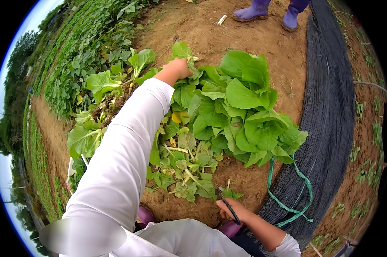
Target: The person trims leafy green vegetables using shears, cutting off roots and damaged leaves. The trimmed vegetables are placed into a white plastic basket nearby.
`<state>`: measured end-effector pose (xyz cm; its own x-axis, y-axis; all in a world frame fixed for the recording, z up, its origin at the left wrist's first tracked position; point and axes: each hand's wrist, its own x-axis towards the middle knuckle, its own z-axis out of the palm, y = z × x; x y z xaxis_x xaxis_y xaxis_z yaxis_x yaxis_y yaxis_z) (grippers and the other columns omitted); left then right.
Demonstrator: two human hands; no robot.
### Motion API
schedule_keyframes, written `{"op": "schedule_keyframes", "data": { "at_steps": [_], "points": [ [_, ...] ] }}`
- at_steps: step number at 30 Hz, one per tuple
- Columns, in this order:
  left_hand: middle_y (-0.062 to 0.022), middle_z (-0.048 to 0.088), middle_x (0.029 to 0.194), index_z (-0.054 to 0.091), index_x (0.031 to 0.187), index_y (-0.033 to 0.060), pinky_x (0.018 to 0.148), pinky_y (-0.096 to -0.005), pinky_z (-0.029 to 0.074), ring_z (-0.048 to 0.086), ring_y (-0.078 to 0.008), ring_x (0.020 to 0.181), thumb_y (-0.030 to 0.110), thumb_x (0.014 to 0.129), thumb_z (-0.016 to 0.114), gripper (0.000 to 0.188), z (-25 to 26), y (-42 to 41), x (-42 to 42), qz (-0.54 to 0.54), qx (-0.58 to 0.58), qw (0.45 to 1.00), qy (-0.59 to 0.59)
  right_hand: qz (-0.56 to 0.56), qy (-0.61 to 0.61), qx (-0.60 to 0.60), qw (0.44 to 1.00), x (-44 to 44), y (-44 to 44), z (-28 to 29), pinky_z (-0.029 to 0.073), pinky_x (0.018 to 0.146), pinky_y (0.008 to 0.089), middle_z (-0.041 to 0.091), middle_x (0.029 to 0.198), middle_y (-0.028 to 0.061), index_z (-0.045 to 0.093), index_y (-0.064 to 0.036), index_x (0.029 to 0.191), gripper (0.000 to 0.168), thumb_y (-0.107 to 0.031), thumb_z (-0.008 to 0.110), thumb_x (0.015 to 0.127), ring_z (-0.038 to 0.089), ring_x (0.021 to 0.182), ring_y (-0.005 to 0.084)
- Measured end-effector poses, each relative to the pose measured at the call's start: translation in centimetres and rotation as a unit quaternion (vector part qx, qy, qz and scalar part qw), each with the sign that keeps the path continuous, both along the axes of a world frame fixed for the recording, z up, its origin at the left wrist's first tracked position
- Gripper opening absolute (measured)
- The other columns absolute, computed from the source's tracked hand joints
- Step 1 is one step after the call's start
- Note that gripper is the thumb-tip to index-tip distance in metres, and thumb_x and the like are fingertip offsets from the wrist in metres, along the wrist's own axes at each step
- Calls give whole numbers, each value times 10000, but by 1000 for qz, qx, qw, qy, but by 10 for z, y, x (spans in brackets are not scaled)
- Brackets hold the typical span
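Observation:
My left hand (pixel 179 68) reaches far forward, its fingers closed around a small leafy green plant (pixel 181 49) with a pale stem end. It is beside a heap of broad-leaved green vegetable heads (pixel 241 102), whose leaves lie outward in overlapping rosettes. Close to my body, my right hand (pixel 230 210) grips a slim cutting tool (pixel 231 209) with a dark handle. Its thin tip points forward, towards trimmed, wilted leaves (pixel 190 180) strewn on the soil. Whether it is a knife or scissors I cannot tell.
Uprooted greens with soil-covered roots (pixel 108 104) lie left of my left arm. Green twine (pixel 304 210) crosses the black mesh ground cover (pixel 328 96) at right. Another person's purple boots (pixel 252 12) stand ahead. A white crate (pixel 70 168) shows partly at left.

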<state>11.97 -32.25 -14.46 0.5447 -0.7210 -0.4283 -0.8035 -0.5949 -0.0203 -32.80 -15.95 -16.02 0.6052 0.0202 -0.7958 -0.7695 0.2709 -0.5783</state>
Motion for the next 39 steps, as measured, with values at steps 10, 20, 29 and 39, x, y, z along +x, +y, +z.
{"op": "schedule_keyframes", "data": {
  "at_steps": [10, 20, 29, 39],
  "points": [
    [-165, 405, 1261, 434, 1206, 48, 947, -363, 356, 390, -308, 1170, 220, 759, 627, 517, 1, 118, -25, -37, -388, 921, -3, 25, 30, -12, 999, 17, -7, -5, 427, 493, 284, 551, 599, 56, 487, -23, 828, 435, -456, 461, 858, 535, 521, 151],
    [-90, 608, 846, 609, 948, 22, 650, -292, 471, 574, -181, 714, 91, 739, 633, 222, -25, 304, -53, 227, -367, 902, 10, 74, -6, -32, 997, 64, 1, 4, 428, 513, 290, 537, 574, 56, 473, -12, 790, 396, -402, 488, 862, 533, 526, 162],
    [-129, 589, 993, 499, 1152, 26, 828, -388, 401, 516, -312, 935, 77, 698, 597, 468, -53, 266, -53, 144, -200, 968, -55, 101, -53, -86, 990, 66, 16, 9, 432, 519, 306, 529, 564, 70, 462, -22, 761, 438, -449, 480, 857, 535, 526, 183],
    [-86, 601, 871, 642, 925, 76, 735, -384, 405, 562, -264, 849, 248, 634, 656, 338, -20, 277, -63, 165, -222, 959, -63, 142, -68, -146, 977, 68, 16, 22, 431, 562, 351, 527, 571, 101, 475, -19, 777, 460, -475, 489, 843, 543, 561, 247]
  ]
}}
